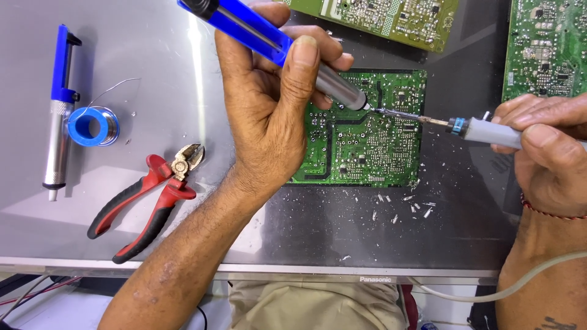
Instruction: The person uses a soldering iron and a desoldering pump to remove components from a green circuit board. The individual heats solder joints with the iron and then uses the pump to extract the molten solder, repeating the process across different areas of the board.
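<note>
Two tools meet at one spot: the left hand is wrapped tight around a blue-and-silver desoldering pump, thumb lying along its blue barrel, nozzle set down on the green circuit board, while the right hand is closed on the grey handle of a soldering iron whose tip reaches in from the right and touches the board just beside the nozzle. By the look of it, a joint is being heated for suction; the next move would call for holding both tips steady on that joint. Below the board, clipped lead scraps lie scattered. Well left of the grip rest red-handled side cutters, a blue solder spool and a second desoldering pump. More green boards sit above the right hand.
</note>
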